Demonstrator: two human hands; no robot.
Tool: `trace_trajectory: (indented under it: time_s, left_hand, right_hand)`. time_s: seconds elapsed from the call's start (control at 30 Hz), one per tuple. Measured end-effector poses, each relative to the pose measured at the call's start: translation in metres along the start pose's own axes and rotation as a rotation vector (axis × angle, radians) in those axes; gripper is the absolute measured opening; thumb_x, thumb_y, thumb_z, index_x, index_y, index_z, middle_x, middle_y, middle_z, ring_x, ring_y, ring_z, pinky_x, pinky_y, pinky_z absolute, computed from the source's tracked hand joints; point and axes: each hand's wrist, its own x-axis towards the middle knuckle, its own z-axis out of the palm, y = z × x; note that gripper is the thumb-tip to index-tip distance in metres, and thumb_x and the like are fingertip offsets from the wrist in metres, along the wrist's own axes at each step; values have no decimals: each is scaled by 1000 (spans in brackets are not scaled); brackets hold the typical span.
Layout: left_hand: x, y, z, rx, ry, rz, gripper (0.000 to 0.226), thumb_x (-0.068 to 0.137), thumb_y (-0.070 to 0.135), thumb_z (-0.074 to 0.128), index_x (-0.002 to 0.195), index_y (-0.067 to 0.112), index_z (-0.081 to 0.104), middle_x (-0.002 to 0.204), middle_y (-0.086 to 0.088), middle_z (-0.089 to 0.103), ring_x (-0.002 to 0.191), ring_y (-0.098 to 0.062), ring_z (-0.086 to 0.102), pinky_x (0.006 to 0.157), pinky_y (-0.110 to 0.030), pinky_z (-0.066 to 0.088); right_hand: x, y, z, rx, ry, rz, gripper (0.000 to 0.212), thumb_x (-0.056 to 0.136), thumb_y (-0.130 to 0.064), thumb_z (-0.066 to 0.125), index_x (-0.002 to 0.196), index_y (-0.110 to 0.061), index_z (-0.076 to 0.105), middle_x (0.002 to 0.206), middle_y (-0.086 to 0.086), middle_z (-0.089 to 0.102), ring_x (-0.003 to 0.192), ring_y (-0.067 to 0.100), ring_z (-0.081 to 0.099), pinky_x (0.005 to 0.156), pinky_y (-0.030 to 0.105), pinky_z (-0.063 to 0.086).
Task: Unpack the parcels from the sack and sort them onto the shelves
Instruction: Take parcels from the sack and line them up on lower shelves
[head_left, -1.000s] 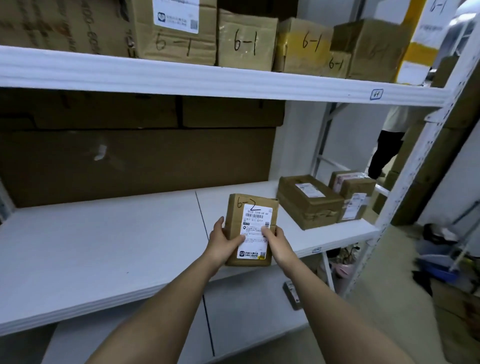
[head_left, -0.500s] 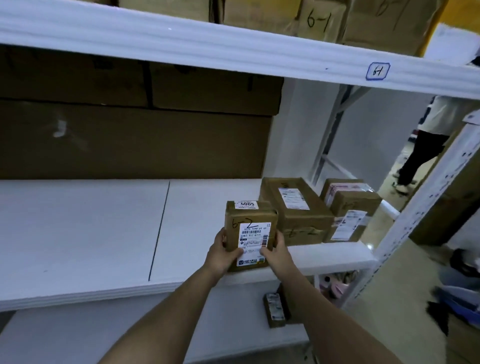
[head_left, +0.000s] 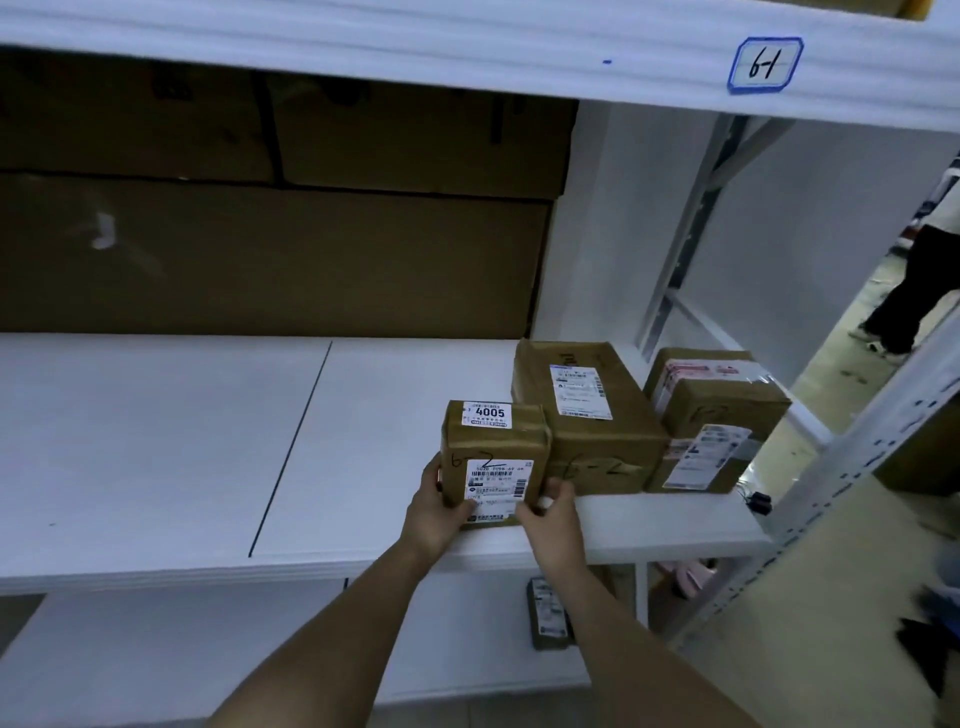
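A small brown parcel (head_left: 493, 447) with a "4005" sticker on top and "6-2" written on its front stands on the white middle shelf (head_left: 374, 441). My left hand (head_left: 434, 512) grips its lower left side. My right hand (head_left: 550, 512) grips its lower right corner. The parcel touches a larger brown parcel (head_left: 587, 415), also marked "6-2", on its right. Further right stands a third taped parcel (head_left: 711, 415) with labels. The sack is not in view.
Large brown cartons (head_left: 270, 249) fill the back of the middle shelf. The upper shelf edge (head_left: 467, 57) carries a "6-1" tag (head_left: 764, 65). A white upright (head_left: 841, 457) stands at right. A small parcel (head_left: 548, 613) lies on the lower shelf. A person (head_left: 909, 291) stands far right.
Both hands carried the small parcel forward and down onto the middle shelf, beside the larger "6-2" parcel. The view came closer to the shelf.
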Motion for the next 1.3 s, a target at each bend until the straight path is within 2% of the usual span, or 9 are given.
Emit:
trace_trajectory:
  time_s: [0.1,0.23,0.43,0.6,0.73,0.83,0.9,1.1,1.3]
  left_hand:
    - [7,1,2,6,14,1,71,86,6,65,145,18,28,134,-8,54,116,-25,54,99,-38,47]
    - [17,2,3,30,27,-4,69,87,5,64,145,16,27,134,-11,53,118,-27,53,98,-38,47]
    - [28,3,4,58,28,-3,68,88,6,62,145,14,26,134,-9,53,104,-17,51,91,-29,44]
    - [30,-1,6,58,37,7,68,89,7,63,146,14,26,133,-9,54,104,-15,50,88,-27,42]
    - [29,-2,7,51,41,-9,73,89,5,62,149,11,20,137,-11,52,114,-20,52,93,-28,43]
    - [27,-3,6,60,33,-59,87,87,4,65,152,8,8,143,-15,46,130,-28,45,105,-35,37]
    - [24,-3,3,72,20,-105,91,86,7,67,153,8,4,146,-16,42,133,-30,42,107,-36,34]
    - [11,-1,-7,111,-1,-203,90,86,19,70,153,12,9,153,-16,29,139,-33,34,112,-41,31]
    - [-7,5,-16,76,24,-187,92,83,19,73,152,10,12,153,-18,28,140,-32,30,112,-41,31]
  right_hand:
    - [4,1,5,38,46,10,35,84,-15,71,107,-17,45,109,0,59,91,10,54,80,23,38]
    - [10,3,11,86,96,34,37,85,-14,70,115,-6,51,111,8,62,95,16,58,81,24,42]
    - [16,5,16,115,139,48,34,85,-13,70,113,-1,53,110,13,63,94,21,61,83,27,46]
    - [17,7,15,148,133,65,33,86,-12,70,112,-1,54,107,11,63,89,16,58,78,22,42]
    - [16,8,13,147,116,70,31,86,-13,69,111,-4,53,105,8,63,86,13,56,76,21,40]
    - [14,10,11,108,91,64,30,85,-15,71,106,-8,51,107,8,62,90,15,57,80,24,43]
    - [12,12,10,68,87,71,29,84,-17,71,103,-11,50,108,9,62,91,16,57,80,25,42]
    - [4,9,11,-23,97,106,26,86,-21,69,100,-14,49,111,9,62,87,17,55,72,23,36]
    - [-5,2,11,-86,97,103,28,88,-24,67,105,-12,48,111,11,61,89,23,57,73,27,40]
